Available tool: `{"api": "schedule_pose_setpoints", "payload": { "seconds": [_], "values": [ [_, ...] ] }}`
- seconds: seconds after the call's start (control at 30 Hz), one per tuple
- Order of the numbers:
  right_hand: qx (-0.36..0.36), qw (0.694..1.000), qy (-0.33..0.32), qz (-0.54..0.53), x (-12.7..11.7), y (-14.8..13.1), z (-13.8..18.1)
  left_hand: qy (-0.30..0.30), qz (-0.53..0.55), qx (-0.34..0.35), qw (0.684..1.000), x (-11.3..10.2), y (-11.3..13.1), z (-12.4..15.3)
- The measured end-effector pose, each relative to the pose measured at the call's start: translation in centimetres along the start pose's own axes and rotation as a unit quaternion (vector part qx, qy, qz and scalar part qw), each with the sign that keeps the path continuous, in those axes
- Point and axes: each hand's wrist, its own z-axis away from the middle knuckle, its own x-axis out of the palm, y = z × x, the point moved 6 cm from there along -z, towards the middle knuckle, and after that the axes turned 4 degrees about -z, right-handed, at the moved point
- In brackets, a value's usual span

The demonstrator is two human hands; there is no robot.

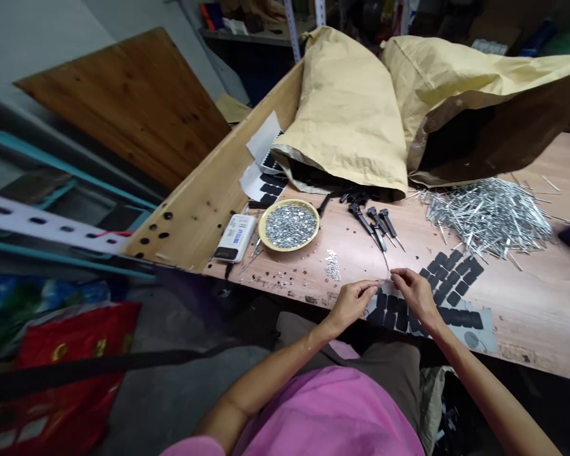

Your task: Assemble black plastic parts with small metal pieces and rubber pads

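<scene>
My left hand [352, 303] and my right hand [415, 294] meet at the near edge of the wooden table [541, 297], fingertips pinched together on a small thin metal piece too small to name. Under them lies a grey sheet of black rectangular pads [451, 297]. Just left of the hands sits a small heap of shiny metal bits [332, 265]. A yellow dish [289, 225] full of the same bits stands farther back on the left. Several black-handled finished pieces [373, 221] lie behind the hands.
A large pile of silvery metal pins [489, 215] covers the right side. Two big tan paper sacks [351, 107] lie at the back. A white box [236, 237] sits beside the dish. A wooden board [128, 101] leans left; a red bag [71, 380] is on the floor.
</scene>
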Motion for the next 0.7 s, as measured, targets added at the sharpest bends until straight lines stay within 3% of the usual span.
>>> {"api": "schedule_pose_setpoints", "payload": {
  "seconds": [0.13, 0.27, 0.57, 0.63, 0.7],
  "values": [
    [-0.161, 0.982, -0.005, 0.103, 3.1, -1.5, -0.1, 0.064, 0.028, -0.033, 0.997, -2.1, -1.9, 2.4],
    [-0.243, 0.958, -0.085, 0.126, 8.3, -3.9, 0.7, 0.176, 0.027, -0.027, 0.984, -5.4, -2.3, 5.5],
    [-0.299, 0.918, -0.201, 0.167, 22.0, -10.7, 1.3, 0.287, 0.052, -0.044, 0.955, -10.1, -2.8, 10.9],
    [-0.315, 0.917, -0.21, 0.123, 23.7, -12.2, 1.0, 0.299, 0.061, -0.048, 0.951, -10.6, -3.2, 11.3],
    [-0.323, 0.923, -0.192, 0.077, 23.5, -13.0, 0.1, 0.299, 0.064, -0.048, 0.951, -10.9, -3.4, 11.4]
  ]
}}
